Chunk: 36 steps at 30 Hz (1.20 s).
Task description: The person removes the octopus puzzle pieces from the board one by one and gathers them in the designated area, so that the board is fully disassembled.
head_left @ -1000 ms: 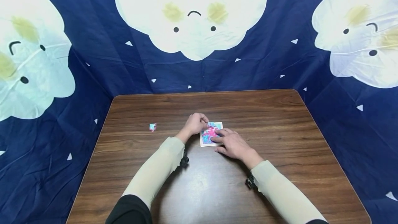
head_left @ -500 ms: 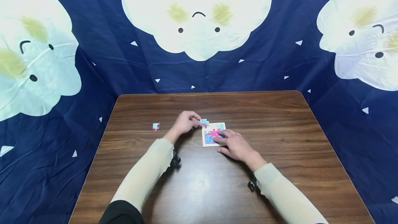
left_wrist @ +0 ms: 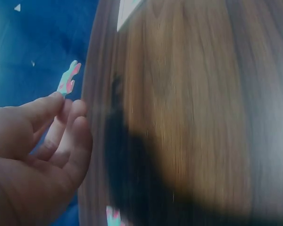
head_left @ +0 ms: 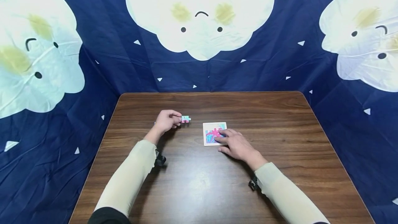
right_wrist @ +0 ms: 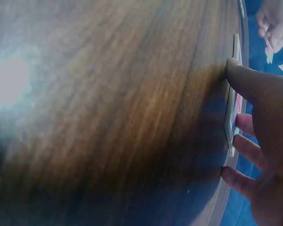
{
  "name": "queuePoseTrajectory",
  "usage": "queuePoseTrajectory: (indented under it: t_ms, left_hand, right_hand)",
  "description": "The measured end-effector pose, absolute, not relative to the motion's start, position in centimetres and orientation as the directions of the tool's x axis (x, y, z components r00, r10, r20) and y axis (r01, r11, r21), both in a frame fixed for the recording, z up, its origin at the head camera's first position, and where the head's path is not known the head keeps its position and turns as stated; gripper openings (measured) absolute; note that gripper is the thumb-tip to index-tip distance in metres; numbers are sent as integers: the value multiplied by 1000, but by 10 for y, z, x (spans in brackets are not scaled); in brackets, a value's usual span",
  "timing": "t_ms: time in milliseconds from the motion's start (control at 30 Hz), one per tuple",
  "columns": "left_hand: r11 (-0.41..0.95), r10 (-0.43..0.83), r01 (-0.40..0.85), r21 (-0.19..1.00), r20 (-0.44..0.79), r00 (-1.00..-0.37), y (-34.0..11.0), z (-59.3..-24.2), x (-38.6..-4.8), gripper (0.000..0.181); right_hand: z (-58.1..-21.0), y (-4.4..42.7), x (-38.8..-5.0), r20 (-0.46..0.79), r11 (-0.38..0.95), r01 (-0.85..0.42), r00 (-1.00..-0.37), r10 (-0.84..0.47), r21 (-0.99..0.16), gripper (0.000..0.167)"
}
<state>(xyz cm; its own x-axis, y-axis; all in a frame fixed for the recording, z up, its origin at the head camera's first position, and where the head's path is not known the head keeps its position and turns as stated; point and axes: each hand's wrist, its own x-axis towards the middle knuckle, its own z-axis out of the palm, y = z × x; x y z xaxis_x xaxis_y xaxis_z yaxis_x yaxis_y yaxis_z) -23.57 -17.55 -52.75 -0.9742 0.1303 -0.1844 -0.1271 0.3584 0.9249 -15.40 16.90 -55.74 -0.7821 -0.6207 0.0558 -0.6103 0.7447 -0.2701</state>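
Note:
My left hand (head_left: 167,121) pinches a light blue and pink puzzle piece (head_left: 185,119) between thumb and fingertips, left of the puzzle board. In the left wrist view that piece (left_wrist: 69,77) sticks out past the fingertips, held above the table. The small white-framed board (head_left: 215,143) lies flat, with a pink figure on blue inside it. My right hand (head_left: 237,144) rests on its right side with fingers spread, covering part of the picture. In the right wrist view the thumb touches the board's edge (right_wrist: 230,110).
Another puzzle piece (left_wrist: 114,216) lies on the table in the left wrist view; the left hand mostly hides it in the head view. The brown wooden table (head_left: 267,113) meets a dark blue cloth (head_left: 136,65) with white clouds behind it.
My left hand has moved left from the board, carrying the pinched piece away from its top edge. The right hand has stayed on the board. The head view has shifted slightly.

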Motion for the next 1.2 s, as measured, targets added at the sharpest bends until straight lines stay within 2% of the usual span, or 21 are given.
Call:
queuePoseTrajectory:
  t_ms: [233,467,700,1200]
  left_hand:
    - [548,59,-91,832,-147,-987,-207,-526,-232,19]
    - [719,-7,-93,689,-128,-992,-225,-533,-231,14]
    - [773,17,-50,633,-100,-995,-225,-534,-228,10]
    - [838,8,-54,542,-111,-994,-221,-539,-228,6]
  right_hand:
    - [-561,169,-154,72,744,-612,-783,-618,-266,47]
    - [-562,170,-152,81,745,-613,-783,-616,-264,47]
    - [-561,169,-151,78,753,-602,-792,-605,-267,48]
    - [-563,169,-150,97,749,-610,-788,-608,-260,49]
